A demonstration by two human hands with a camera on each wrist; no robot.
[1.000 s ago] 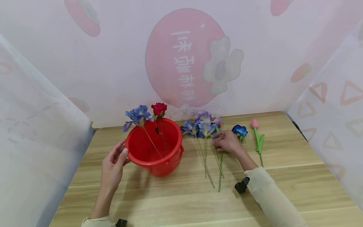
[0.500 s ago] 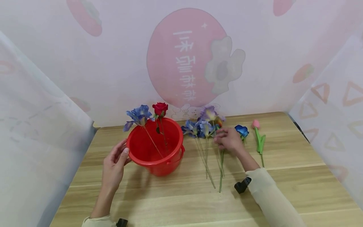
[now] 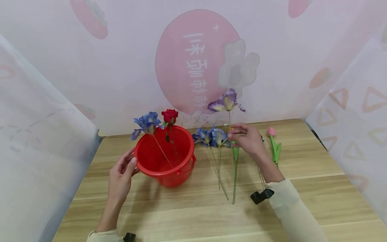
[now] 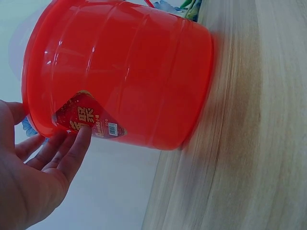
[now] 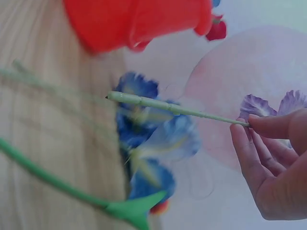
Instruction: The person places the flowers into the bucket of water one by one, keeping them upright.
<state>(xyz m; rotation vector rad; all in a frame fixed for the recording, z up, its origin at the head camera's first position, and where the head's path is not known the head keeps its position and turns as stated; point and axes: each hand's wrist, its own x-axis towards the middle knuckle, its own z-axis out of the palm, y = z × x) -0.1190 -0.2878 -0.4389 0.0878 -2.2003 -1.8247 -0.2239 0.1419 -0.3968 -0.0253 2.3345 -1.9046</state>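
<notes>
In the head view my right hand (image 3: 249, 139) pinches the stem of a purple iris (image 3: 227, 101), raised upright above the table. The right wrist view shows its pale green stem (image 5: 163, 105) between thumb and fingertips, its lower end off the table. At the left, my left hand (image 3: 121, 176) holds the rim of a red bucket (image 3: 173, 180), thumb at the rim and fingers against the labelled outer wall (image 4: 139, 81). A blue iris (image 3: 147, 123) and a red rose (image 3: 170, 116) lean inside the bucket with their heads above the rim.
Right of the bucket lie blue irises (image 3: 220, 137) and a green stem (image 3: 235, 181) with a leaf. A pink tulip (image 3: 271, 132) lies farther right. My right hand mostly hides a blue flower. A printed cloth backdrop (image 3: 130, 67) stands behind the wooden table (image 3: 181, 218).
My right hand has taken the purple iris by its stem and raised it off the table, tilting its head upright. My left hand and the bucket have not moved.
</notes>
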